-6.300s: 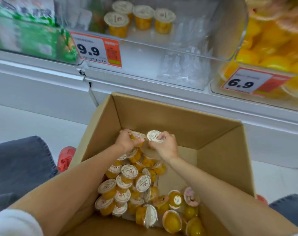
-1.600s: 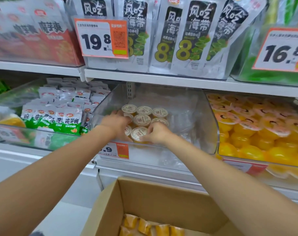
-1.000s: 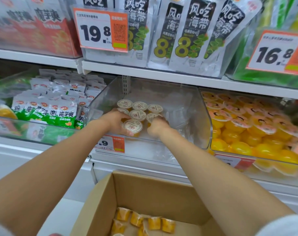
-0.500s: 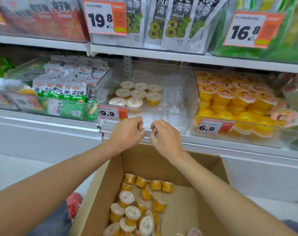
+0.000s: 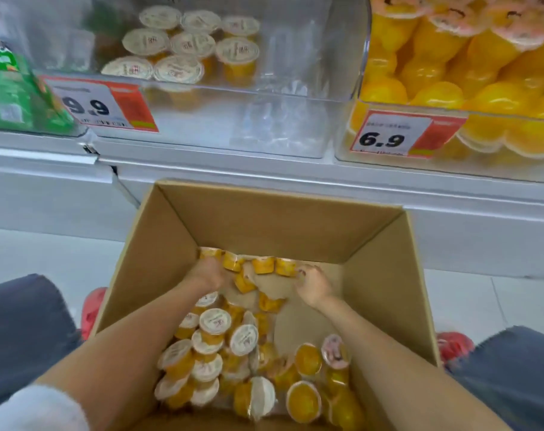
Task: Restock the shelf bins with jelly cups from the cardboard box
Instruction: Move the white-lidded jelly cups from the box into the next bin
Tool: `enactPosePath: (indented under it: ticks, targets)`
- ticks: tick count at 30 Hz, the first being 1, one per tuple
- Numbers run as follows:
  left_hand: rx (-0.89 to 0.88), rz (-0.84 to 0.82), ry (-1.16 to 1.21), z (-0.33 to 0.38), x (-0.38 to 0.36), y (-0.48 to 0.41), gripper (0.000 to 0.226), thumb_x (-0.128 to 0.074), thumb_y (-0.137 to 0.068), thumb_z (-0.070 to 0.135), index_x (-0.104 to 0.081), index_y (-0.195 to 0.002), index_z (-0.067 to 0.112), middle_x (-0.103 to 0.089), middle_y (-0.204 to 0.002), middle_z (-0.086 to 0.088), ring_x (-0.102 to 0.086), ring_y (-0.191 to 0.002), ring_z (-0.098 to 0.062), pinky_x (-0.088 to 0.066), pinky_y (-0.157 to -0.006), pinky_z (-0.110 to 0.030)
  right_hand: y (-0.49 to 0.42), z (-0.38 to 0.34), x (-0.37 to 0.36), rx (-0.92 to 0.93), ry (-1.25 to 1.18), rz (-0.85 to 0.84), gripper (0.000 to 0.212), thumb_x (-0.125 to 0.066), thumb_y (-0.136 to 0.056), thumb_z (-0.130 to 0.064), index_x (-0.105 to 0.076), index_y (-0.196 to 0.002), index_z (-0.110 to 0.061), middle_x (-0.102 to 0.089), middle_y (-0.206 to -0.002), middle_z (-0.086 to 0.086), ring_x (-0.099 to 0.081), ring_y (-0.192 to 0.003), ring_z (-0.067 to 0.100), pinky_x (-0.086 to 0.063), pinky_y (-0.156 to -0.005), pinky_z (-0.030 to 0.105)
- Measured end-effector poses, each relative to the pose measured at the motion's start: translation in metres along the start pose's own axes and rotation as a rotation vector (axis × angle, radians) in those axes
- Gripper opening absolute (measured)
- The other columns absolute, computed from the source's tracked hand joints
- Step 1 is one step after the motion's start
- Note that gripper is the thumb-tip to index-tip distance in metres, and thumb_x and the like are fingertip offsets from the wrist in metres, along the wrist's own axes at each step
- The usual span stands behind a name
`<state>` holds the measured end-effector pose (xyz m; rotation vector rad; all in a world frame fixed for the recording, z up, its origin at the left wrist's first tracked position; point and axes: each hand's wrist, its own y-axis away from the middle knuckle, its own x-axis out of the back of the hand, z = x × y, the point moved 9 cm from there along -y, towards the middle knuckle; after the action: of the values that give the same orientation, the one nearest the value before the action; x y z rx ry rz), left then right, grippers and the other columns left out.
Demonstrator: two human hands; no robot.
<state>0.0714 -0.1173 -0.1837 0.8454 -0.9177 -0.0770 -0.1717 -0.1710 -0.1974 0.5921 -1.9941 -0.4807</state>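
Beneath the part-filled shelf bin (image 5: 233, 126), both hands have returned into the cardboard box (image 5: 280, 225) for another load: left hand (image 5: 207, 273) curled round jelly cups (image 5: 263, 265) at the box's far wall, right hand (image 5: 315, 284) beside them, grip unclear.

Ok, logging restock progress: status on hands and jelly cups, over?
Left hand and right hand both down in cardboard box, at far-wall jelly cups; grip unclear. Clear bin partly filled. Nothing in the way.
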Motion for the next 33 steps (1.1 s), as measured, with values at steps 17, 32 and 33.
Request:
enactPosePath:
  ticks: [17, 32, 33]
  targets:
    - [0.281, -0.062, 0.380, -0.006, -0.075, -0.044, 0.029, -0.059, -0.092, 0.029, -0.058, -0.080, 0.003, -0.064, -0.102, -0.014, -0.063, -0.102, -0.032, -0.052, -0.092, -0.043, -0.063, 0.026, -0.057, -0.214, -0.392, 0.191, 0.029, -0.074, -0.078, -0.024, -0.049, -0.092, -0.020, -0.060, -0.109, 0.010, -0.062, -0.090, 0.027, -0.039, -0.071, 0.022]
    - [-0.217, 0.139, 0.537, 0.069, 0.066, 0.075, 0.033, -0.041, -0.099, 0.025, -0.053, -0.125, 0.009, -0.060, -0.106, -0.007, -0.053, -0.070, -0.016, -0.042, -0.047, -0.020, 0.082, -0.096, 0.083, 0.341, -0.156, 0.317, 0.080, -0.072, -0.074, -0.029, -0.041, -0.144, -0.009, -0.041, -0.122, -0.001, -0.048, -0.112, 0.011, -0.036, -0.094, 0.016]
    - [-0.254, 0.175, 0.541, 0.071, 0.083, 0.086, 0.032, -0.042, -0.099, 0.025, -0.056, -0.124, 0.010, -0.062, -0.110, -0.008, -0.054, -0.075, -0.017, -0.045, -0.050, -0.022, 0.095, -0.109, 0.093, 0.389, -0.148, 0.331, 0.079, -0.071, -0.074, -0.029, -0.041, -0.144, -0.010, -0.041, -0.121, -0.002, -0.047, -0.109, 0.008, -0.035, -0.092, 0.015]
